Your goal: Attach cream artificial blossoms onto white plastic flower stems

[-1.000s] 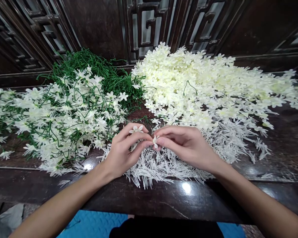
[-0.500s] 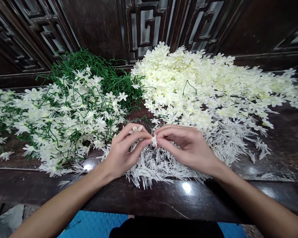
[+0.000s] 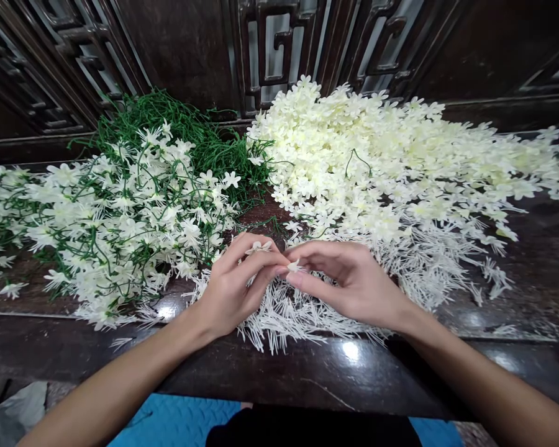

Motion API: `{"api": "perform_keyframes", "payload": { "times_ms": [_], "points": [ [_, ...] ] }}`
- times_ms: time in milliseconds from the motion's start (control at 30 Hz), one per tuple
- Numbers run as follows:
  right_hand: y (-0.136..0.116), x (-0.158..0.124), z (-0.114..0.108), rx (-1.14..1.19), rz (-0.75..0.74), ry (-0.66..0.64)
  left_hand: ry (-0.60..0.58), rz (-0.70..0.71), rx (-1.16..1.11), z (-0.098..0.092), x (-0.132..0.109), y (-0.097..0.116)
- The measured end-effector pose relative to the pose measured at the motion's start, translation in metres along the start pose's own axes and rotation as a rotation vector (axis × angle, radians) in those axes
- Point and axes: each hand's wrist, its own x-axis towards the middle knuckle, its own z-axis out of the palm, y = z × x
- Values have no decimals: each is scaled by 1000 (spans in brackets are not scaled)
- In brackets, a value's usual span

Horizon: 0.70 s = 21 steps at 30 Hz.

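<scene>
Pinching a small white artificial flower (image 3: 293, 266) in the centre of the frame, with the fingers of both the left hand (image 3: 233, 285) and the right hand (image 3: 359, 282). Holding also a second white flower (image 3: 259, 247) between the left fingers. Working over white stamen bunches (image 3: 284, 323) on the dark surface (image 3: 302, 379), lower centre.

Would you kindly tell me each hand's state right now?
Left hand: closed, holding one white flower.
Right hand: closed on another flower, where hands meet.

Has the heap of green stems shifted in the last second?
No: the heap of green stems shows no clear shift either way against the carved lattice behind.
</scene>
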Motion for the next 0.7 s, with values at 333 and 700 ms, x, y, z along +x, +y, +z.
{"api": "perform_keyframes", "payload": {
  "times_ms": [333, 700],
  "points": [
    [-1, 2, -4, -102, 9, 123, -35, -221, -179, 3, -3, -5],
    [-2, 4, -7, -173, -50, 131, -29, -398, -453, 3, -3, -5]
  ]
}}
